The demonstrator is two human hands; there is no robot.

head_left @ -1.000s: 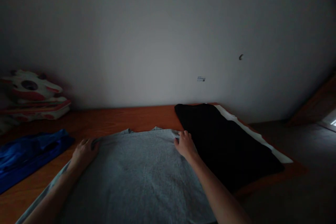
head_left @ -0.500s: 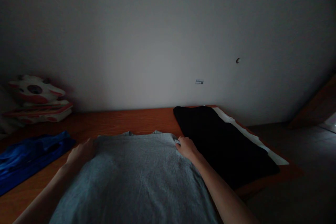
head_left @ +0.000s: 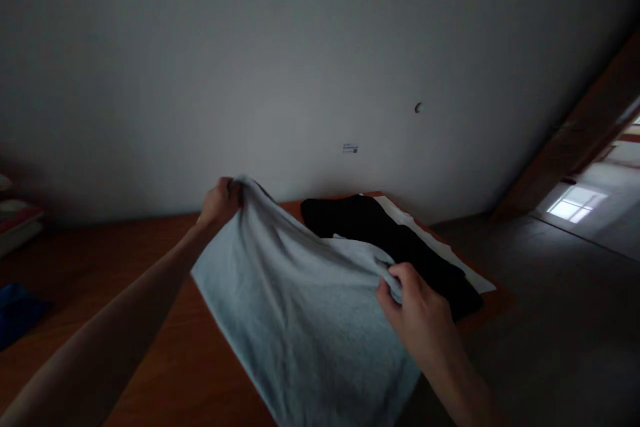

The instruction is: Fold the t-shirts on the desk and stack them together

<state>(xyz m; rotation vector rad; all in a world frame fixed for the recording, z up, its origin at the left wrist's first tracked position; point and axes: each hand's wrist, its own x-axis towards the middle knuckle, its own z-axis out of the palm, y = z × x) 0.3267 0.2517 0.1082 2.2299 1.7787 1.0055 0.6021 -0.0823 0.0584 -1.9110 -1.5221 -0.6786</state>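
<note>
A grey cloth garment (head_left: 300, 293), perhaps a T-shirt, hangs between my two hands above the wooden table. My left hand (head_left: 220, 203) is closed on its upper left corner, raised near the wall. Lower and closer to me, my right hand (head_left: 415, 300) pinches the upper right corner. The garment's top edge sags and slopes down from left to right, with folds running from the left corner. Its bottom is cut off by the frame. Behind it lies a folded black garment (head_left: 360, 217), partly hidden by the grey cloth.
White cloth (head_left: 440, 247) shows along the black garment's right side. Blue fabric (head_left: 20, 313) lies on the wooden table (head_left: 165, 347) at left, near a red-and-white object (head_left: 20, 220) cut off by the frame. A pale wall (head_left: 225, 80) stands behind; floor and a doorway are at right.
My hands have lifted the grey garment and swung it rightward; my left hand rose, my right came lower and nearer. The view has turned right.
</note>
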